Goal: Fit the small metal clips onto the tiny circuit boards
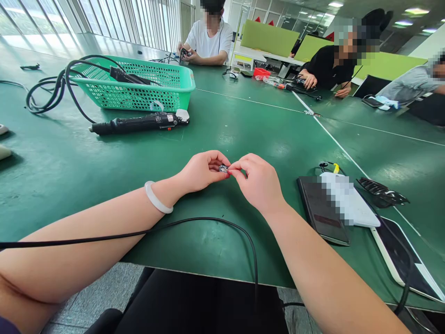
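Observation:
Near the middle of the green table (208, 241), my left hand (205, 171) holds a small metallic and dark part (223, 169) between thumb and curled fingers. My right hand (255, 178) meets it from the right, its thumb and index finger pinched at the part's right end. The fingertips cover some of the part, so its exact shape is hard to make out. A white bangle circles my left wrist.
A black electric screwdriver (139, 123) lies before a green basket (135, 95) with cables. A black cable (208, 218) crosses my left forearm. Right: dark notebook (321, 208), phone-like device (403, 260), sunglasses (382, 191). Several people sit across the table.

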Available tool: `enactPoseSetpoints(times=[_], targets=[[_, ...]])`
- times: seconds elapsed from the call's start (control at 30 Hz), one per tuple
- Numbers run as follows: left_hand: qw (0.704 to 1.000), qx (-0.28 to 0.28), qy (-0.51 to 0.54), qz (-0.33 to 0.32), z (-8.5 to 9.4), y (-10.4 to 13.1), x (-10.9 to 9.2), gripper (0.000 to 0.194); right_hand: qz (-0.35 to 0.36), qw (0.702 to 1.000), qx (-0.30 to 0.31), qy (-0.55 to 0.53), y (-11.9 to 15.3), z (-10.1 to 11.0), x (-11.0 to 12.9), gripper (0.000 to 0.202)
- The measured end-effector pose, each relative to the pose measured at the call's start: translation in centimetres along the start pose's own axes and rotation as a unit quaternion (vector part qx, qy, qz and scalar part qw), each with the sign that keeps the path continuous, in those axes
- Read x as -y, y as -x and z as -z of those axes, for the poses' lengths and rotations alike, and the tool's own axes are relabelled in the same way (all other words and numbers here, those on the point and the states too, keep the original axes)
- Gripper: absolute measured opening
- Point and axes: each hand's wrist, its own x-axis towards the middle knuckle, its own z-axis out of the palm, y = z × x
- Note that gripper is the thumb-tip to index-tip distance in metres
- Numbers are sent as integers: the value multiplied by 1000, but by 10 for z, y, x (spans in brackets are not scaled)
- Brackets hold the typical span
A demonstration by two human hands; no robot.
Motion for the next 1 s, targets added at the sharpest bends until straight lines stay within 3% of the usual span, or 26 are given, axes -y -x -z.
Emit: enactPoseSetpoints(times=[1.0], targets=[[999,24,22,31,2,-1,2,27,-9,1000,8,-16,1,3,0,14]])
